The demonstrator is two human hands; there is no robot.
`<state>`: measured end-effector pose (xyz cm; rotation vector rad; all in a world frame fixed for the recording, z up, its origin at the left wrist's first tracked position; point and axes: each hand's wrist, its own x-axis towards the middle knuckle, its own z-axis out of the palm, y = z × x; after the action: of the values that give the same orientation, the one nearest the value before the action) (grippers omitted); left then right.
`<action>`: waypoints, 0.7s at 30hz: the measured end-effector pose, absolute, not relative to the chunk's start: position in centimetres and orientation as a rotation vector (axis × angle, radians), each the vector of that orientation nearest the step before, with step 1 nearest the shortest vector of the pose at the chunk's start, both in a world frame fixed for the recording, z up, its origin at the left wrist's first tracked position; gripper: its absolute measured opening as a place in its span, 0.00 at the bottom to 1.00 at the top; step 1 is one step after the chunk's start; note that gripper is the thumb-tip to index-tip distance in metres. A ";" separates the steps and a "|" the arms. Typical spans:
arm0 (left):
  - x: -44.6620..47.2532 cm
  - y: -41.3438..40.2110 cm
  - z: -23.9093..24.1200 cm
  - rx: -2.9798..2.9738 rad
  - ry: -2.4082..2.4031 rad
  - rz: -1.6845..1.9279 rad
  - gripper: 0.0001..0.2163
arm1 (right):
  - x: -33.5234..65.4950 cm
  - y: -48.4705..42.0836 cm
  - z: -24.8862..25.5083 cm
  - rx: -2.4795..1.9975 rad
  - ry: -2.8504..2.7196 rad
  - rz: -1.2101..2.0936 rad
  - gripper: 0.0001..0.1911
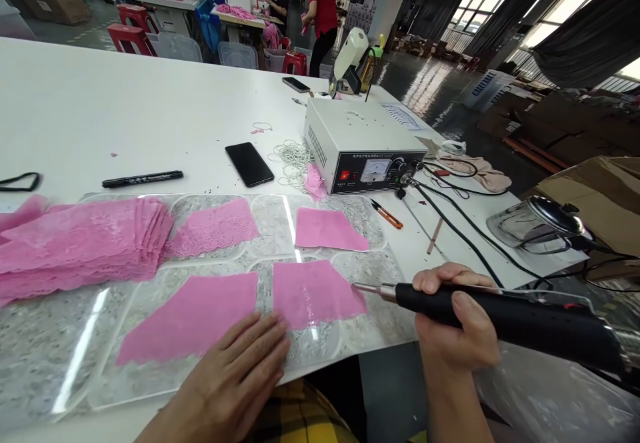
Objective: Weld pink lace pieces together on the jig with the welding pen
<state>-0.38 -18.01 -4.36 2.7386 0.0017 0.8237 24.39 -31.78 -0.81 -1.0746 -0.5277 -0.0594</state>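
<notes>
My left hand point(235, 373) lies flat, fingers stretched, on the clear-covered mat point(305, 356), its fingertips by the gap between two pink fabric pieces. One of them, the left fabric piece point(195, 313), is partly under or against these fingers. My right hand point(457, 323) is wrapped round a black handheld ultrasonic tool point(500, 319) with a slim metal tip. That tip meets or hovers at the slanted right edge of the right fabric piece point(315, 293); contact is hard to tell. Behind lie a pink fabric cutout point(330, 228) on a white-edged backing and a lace piece point(215, 228).
A stack of pink lace point(85, 243) sits at left. Beyond the mat are a marker point(143, 179), a phone point(249, 164), tangled elastic cord point(293, 161), a control box point(365, 146), an orange cutter point(387, 214) and a glass pot point(535, 224). Black cables point(463, 219) trail right. Two people work behind.
</notes>
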 end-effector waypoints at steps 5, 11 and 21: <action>-0.4 -18.0 -4.5 2.759 -0.015 0.811 0.14 | 24.4 -33.4 -0.5 -1.110 -0.511 -0.067 0.05; -0.5 -17.8 -4.4 2.788 -0.040 0.780 0.14 | 24.5 -33.8 -0.7 -1.112 -0.538 -0.076 0.05; -0.6 -17.8 -4.6 2.804 -0.047 0.775 0.14 | 24.7 -34.1 -0.8 -1.105 -0.534 -0.088 0.04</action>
<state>-0.60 -17.78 -4.58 2.8039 -0.0468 0.7749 24.66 -34.10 -0.78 -1.1048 -0.5337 -0.0884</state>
